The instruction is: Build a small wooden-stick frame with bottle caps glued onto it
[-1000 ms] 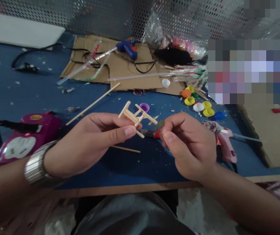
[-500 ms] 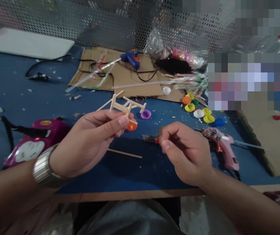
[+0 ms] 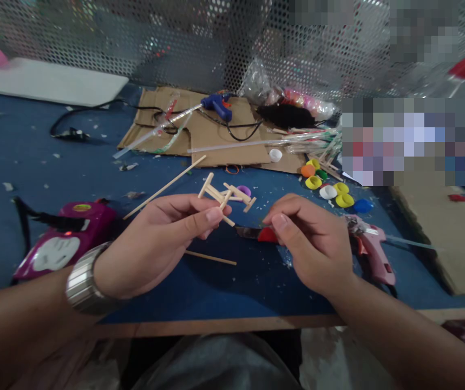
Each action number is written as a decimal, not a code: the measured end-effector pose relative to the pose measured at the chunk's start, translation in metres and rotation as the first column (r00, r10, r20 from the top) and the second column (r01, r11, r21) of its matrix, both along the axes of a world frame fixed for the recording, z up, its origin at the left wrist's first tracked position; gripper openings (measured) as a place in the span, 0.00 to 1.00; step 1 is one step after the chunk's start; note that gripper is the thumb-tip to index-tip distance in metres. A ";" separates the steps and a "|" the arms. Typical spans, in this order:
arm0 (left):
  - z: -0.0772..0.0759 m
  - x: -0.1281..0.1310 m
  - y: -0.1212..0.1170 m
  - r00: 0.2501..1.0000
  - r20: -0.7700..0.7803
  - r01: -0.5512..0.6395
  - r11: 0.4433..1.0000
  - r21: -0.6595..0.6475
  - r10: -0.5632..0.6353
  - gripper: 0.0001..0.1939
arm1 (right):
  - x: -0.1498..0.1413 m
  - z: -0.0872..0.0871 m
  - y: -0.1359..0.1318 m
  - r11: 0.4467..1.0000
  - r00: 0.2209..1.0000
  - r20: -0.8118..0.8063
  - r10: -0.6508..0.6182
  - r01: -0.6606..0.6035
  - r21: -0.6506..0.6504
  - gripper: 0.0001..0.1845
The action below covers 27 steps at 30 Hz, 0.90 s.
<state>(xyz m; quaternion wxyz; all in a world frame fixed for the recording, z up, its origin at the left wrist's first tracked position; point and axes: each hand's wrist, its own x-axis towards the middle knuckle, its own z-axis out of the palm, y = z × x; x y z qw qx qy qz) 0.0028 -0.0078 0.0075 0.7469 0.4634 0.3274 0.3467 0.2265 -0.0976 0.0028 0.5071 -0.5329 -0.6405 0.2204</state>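
Note:
My left hand (image 3: 155, 238), a metal-band watch on its wrist, pinches a small frame of short wooden sticks (image 3: 216, 193) between thumb and fingers. The frame is held above the blue table, in front of a purple bottle cap (image 3: 243, 192). To its right, my right hand (image 3: 309, 244) is closed, thumb against curled fingers; whatever it may hold is hidden. Beside those fingertips is a cutter knife (image 3: 268, 234) with a dark blade and a red part, partly covered by the hand. Loose wooden sticks lie behind the left hand (image 3: 167, 185) and below it (image 3: 211, 258).
A pink glue gun (image 3: 374, 244) lies right, and a blue glue gun (image 3: 218, 105) rests on cardboard (image 3: 232, 154) at the back. Several bottle caps (image 3: 344, 200) sit back right. A purple device (image 3: 65, 238) with a lit red light stands left. Cardboard (image 3: 447, 238) lies far right.
The stick frame has moved right and slightly down in my left hand and is turned differently. The orange cap behind it is now out of sight. More of the knife's red part shows.

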 end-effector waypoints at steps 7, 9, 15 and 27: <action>0.000 -0.003 -0.002 0.995 -0.037 0.093 0.994 0.059 -0.091 0.09 | -0.001 0.000 -0.002 0.999 1.000 -0.010 -0.016 0.016 -0.047 0.03; -0.001 -0.004 -0.003 0.988 -0.056 0.146 0.985 0.091 -0.142 0.06 | -0.003 0.000 -0.003 0.999 1.000 -0.004 0.001 -0.001 -0.036 0.04; 0.002 -0.001 -0.005 0.958 -0.155 0.268 0.945 0.186 -0.241 0.04 | -0.007 0.002 -0.005 0.998 0.998 0.046 0.036 -0.038 0.043 0.08; 0.003 0.001 -0.007 0.935 -0.219 0.324 0.924 0.203 -0.279 0.04 | -0.010 -0.001 -0.007 0.997 0.998 0.051 0.021 -0.024 0.067 0.03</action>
